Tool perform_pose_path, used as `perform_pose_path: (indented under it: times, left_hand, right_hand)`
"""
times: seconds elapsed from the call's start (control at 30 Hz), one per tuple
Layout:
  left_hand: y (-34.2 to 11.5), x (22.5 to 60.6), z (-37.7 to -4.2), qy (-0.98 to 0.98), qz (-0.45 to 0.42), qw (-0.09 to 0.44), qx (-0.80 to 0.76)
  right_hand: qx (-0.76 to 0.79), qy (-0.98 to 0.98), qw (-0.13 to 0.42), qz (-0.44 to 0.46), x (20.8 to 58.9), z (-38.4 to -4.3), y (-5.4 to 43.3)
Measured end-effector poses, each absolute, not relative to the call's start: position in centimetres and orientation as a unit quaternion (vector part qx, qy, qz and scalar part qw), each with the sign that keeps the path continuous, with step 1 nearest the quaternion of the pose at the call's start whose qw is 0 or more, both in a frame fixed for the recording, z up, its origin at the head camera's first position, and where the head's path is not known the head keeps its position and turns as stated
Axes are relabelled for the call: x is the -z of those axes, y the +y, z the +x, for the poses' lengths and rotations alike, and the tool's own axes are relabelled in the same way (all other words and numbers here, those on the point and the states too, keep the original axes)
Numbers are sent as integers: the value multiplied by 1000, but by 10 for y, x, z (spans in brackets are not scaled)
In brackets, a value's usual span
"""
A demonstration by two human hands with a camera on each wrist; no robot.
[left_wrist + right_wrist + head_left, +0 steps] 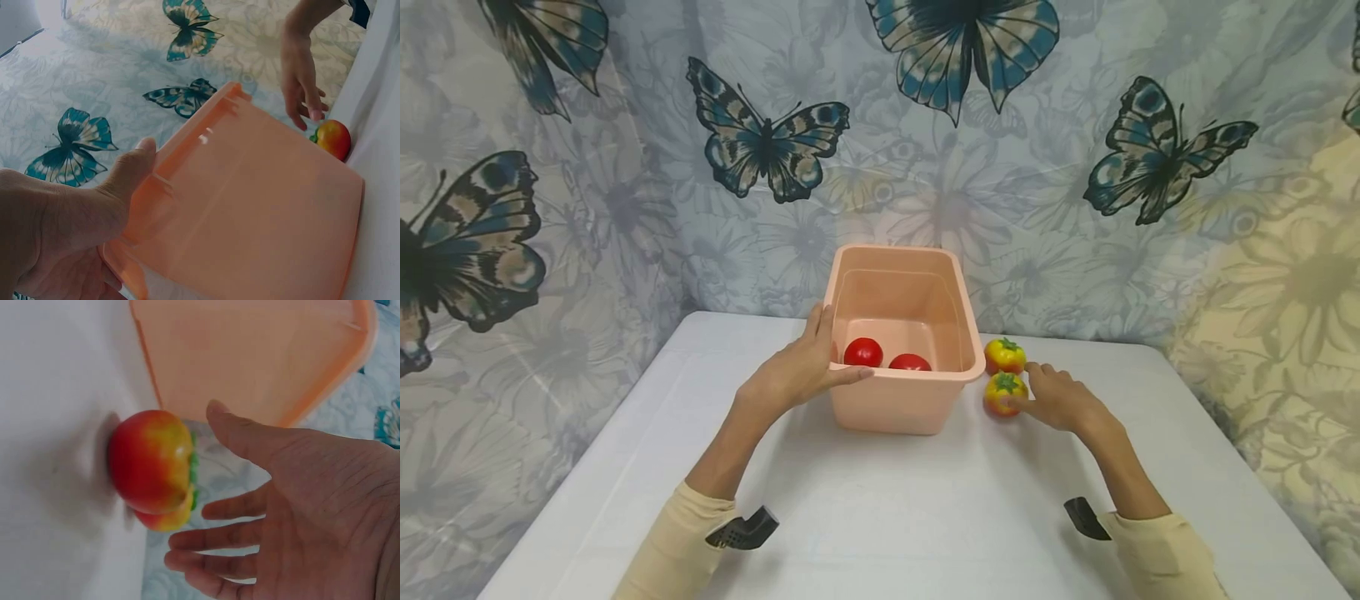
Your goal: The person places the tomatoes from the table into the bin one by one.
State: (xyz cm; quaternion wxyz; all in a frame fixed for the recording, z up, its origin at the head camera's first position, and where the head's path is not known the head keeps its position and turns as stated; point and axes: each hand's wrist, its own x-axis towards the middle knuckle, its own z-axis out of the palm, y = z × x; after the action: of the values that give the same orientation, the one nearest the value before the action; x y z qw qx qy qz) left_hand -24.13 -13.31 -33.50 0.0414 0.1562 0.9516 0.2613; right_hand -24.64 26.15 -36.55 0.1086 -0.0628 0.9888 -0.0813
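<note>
A peach-coloured plastic bin (898,404) stands on the white table, two round red fruits (862,352) inside it. My left hand (793,367) grips its near left corner, thumb along the front rim; in the left wrist view the thumb lies over the rim of the bin (250,206). To the right of the bin are two red-and-yellow fruits with green leafy tops, a nearer fruit (1000,396) and a farther fruit (1004,356). My right hand (1063,400) is beside them with fingers extended. In the right wrist view a gap separates this hand from the nearer fruit (150,462).
A white table (880,517) extends under everything. Behind it hangs a floral cloth backdrop (955,192) printed with butterflies, close to the bin's far side. Black straps (743,531) are on both wrists.
</note>
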Motion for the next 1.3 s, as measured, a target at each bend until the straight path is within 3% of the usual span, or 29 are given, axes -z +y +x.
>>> perform_pose_path:
  times: [0.33,0.83,1.0,1.3]
  left_hand:
    - [-133,336,-241,952,151,47,-263]
    - [-133,336,-241,955,150,46,-253]
    - [-133,338,-242,954,150,42,-254]
    - [-133,338,-242,955,150,44,-251]
  right_hand:
    - [88,986,138,-40,386,-257,260]
    - [132,986,77,-74,377,-246,265]
    - [131,987,37,-80,360,-235,266]
    - [142,984,-85,-70,334,-217,264]
